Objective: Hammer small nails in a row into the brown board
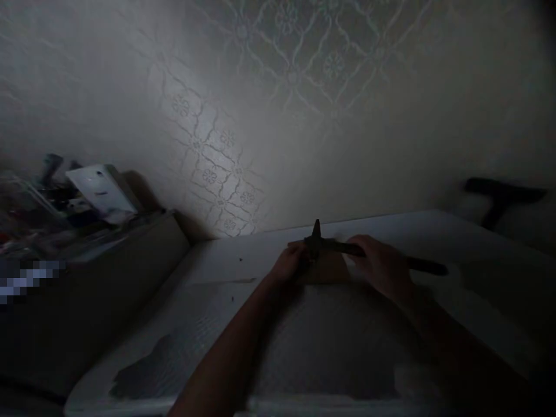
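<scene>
My right hand [382, 263] is wrapped round the dark handle of a hammer [316, 240], whose pointed head is at the left end. Beneath the hammer lies a brown, flat board-like piece [328, 267] on the white table. My left hand [290, 262] is at the left edge of this piece, its fingers bent close beside the hammer head. Dim light hides what, if anything, the left fingertips pinch.
The white table [217, 263] meets a patterned wall [282, 127]. Two tiny dark bits lie left of my arm. A dark cabinet [108, 289] at the left bears a white box [102, 188] and clutter. A dark T-shaped object [499, 194] stands at the right.
</scene>
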